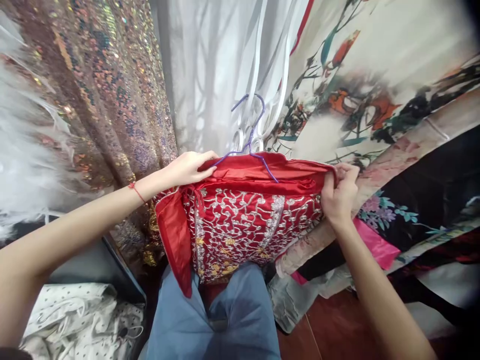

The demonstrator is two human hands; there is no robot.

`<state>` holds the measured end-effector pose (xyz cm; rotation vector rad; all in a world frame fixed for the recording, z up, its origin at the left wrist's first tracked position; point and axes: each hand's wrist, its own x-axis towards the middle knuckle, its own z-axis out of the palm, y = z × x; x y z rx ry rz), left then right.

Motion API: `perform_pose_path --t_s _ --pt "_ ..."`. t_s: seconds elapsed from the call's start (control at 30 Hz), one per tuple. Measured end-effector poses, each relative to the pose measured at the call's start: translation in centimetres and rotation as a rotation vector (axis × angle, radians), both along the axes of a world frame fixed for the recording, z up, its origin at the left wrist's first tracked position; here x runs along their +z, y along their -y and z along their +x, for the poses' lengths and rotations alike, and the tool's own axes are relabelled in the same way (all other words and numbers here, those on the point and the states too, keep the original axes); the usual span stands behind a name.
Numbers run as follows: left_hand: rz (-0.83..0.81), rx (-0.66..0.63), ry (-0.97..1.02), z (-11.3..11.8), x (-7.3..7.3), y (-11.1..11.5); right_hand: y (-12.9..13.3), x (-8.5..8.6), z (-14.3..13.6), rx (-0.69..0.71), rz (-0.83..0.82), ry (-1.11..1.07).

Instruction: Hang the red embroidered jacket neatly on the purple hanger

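At the far left is a fluffy white feathery thing. Below it is a heap of white cloth with black dots. Next comes a shiny sequin cloth, with pink, gold and purple sparkles, hanging down in folds. The left arm reaches in from the left, with a red string bracelet on the wrist. The left hand has its fingers nearly closed, pinching the top edge of a red embroidered garment. One tip of a purple hanger is right by those fingers, but I cannot tell if they pinch it too. Behind is a thin white curtain. The red garment is in the middle, held up between both hands, over legs in blue trousers. It has curly silver lines and some gold flowers, and a plain red flap hangs at its left side. The hanger sits at the garment's top opening, with its hook up. Long white strips hang behind the hook. The right hand is curled tight around the other end of the top edge. Farther right are a bright pink cloth, a pale cloth with orange flowers and a black cloth with purple flowers.
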<state>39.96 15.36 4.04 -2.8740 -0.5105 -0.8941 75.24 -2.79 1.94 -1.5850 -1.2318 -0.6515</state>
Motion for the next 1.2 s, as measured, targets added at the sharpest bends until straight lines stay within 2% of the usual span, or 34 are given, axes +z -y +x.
perform_pose_path --t_s 0.1,0.2,0.33,0.4,0.43,0.53,0.6,0.7,0.77,0.83,0.93,1.03,1.13,1.2 --pt "0.036 0.021 -0.049 0.1 -0.3 0.0 2.0 -1.4 1.7 0.068 -0.24 0.054" --pt "0.035 0.032 -0.077 0.4 -0.5 0.2 4.5 -2.6 2.1 0.088 -0.326 0.19" --pt "0.011 0.068 -0.019 0.3 -0.9 1.0 6.5 -3.7 0.6 -0.174 -0.319 0.252" --pt "-0.004 0.08 0.029 0.0 -1.2 1.5 6.6 -3.9 -0.3 -0.243 -0.296 0.167" --pt "-0.021 0.088 0.054 -0.2 -1.3 1.8 6.5 -4.0 -0.7 -0.229 -0.26 0.105" --pt "-0.104 0.131 0.113 -0.3 -1.7 3.0 5.4 -3.9 -1.8 -0.068 -0.074 -0.125" --pt "-0.097 0.189 0.175 0.2 -1.9 4.1 4.5 -3.9 -2.5 0.024 0.038 -0.277" --pt "0.102 0.224 0.309 2.4 -1.8 6.3 3.5 -4.0 -3.4 0.038 0.118 -0.384" --pt "0.223 0.157 0.349 4.9 -1.3 8.0 3.3 -4.0 -3.7 0.022 0.133 -0.372" --pt "0.261 0.04 0.338 8.0 -0.8 9.6 3.7 -3.9 -3.8 0.038 0.129 -0.335" --pt "0.245 -0.067 0.344 12.9 -0.1 11.4 4.9 -3.6 -3.5 0.101 0.111 -0.284" --pt "0.148 -0.043 0.276 16.7 -0.1 11.7 6.6 -3.0 -2.7 0.17 0.032 -0.261" --pt "0.06 -0.063 0.148 18.4 -0.7 11.2 8.1 -2.9 -1.8 0.177 -0.105 -0.217" --pt "0.094 -0.11 0.174 18.5 -1.2 10.9 8.8 -3.5 -1.2 0.147 -0.191 -0.155"
